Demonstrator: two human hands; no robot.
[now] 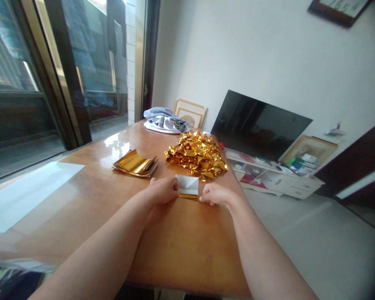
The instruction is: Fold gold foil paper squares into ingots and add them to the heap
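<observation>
crumpled gold foil pile (196,155) glossy, metallic; folded paper (187,184) matt white; wooden table (184,246) smooth, varnished, shiny

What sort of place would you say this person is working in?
Most likely a living room in a home: a flat television on a low white cabinet, framed pictures leaning nearby, and a varnished wooden table.
</observation>
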